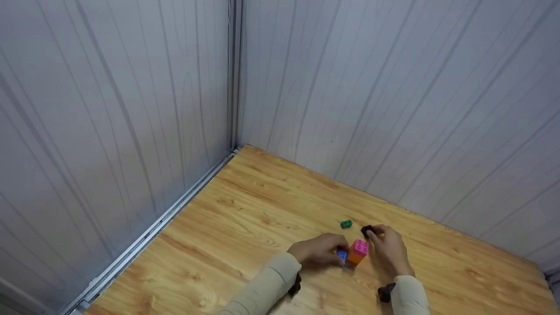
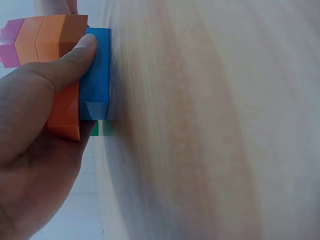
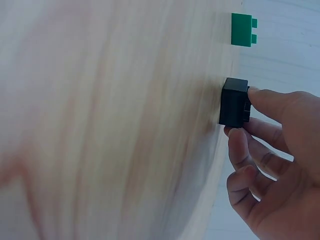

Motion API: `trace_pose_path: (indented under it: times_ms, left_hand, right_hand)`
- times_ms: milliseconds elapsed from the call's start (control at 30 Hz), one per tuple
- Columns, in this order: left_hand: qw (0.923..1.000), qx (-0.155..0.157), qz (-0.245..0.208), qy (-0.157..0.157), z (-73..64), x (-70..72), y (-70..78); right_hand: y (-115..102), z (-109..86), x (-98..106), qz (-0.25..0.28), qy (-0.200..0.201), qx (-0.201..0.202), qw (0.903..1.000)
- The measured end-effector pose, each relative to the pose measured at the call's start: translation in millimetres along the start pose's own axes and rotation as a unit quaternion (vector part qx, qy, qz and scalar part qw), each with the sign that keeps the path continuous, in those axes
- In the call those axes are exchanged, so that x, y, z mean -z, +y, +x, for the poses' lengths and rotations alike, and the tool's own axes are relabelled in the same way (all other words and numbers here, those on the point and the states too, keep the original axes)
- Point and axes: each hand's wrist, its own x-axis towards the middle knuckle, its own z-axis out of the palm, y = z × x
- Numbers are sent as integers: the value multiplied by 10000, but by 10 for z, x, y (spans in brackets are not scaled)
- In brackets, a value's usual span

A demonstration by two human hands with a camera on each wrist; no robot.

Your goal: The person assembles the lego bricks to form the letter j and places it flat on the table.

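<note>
My left hand (image 1: 321, 248) grips a built stack of toy bricks on the wooden table, thumb across its lower part. A blue brick (image 2: 96, 85) forms the base, with orange bricks (image 2: 49, 37) above it and a pink brick (image 1: 361, 247) on top. In the left wrist view another orange piece (image 2: 65, 112) sits on the blue one, partly covered by the hand. Just right of the stack, my right hand (image 1: 391, 250) pinches a black brick (image 3: 233, 102) between thumb and fingers, close over the tabletop. Its studs face the palm side in the right wrist view.
A loose green brick (image 1: 346, 224) lies on the table (image 1: 210, 245) beyond the stack, left of the black brick. Pale panelled walls (image 1: 350, 96) meet in a corner behind the table. Dark devices (image 1: 385, 292) are worn at both wrists.
</note>
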Motion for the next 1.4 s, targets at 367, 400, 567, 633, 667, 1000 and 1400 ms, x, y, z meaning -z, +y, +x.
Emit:
trace_pose_path:
  times_ms: [367,400,567,633,667,1000,1400]
  left_hand:
    - [9998,76,156,116,-9,-1,30]
    - [9997,81,173,118,-11,2,36]
    - [9998,104,89,126,-25,5,41]
    - [9999,96,25,131,-30,4,35]
    - [9999,83,18,133,-33,4,31]
    - [9999,-39,2,155,-14,5,23]
    - [9998,110,28,156,-24,-5,30]
  right_hand:
    - [-93,-52,15,69,127,342,9993]
    - [-100,-57,15,62,158,373,9992]
    - [-118,-90,19,0,257,465,9986]
    - [-125,-108,28,-49,307,526,9981]
    - [-131,-120,37,-50,331,560,9979]
    - [-162,-225,105,-18,471,753,9960]
    - [-276,-404,152,249,623,813,9944]
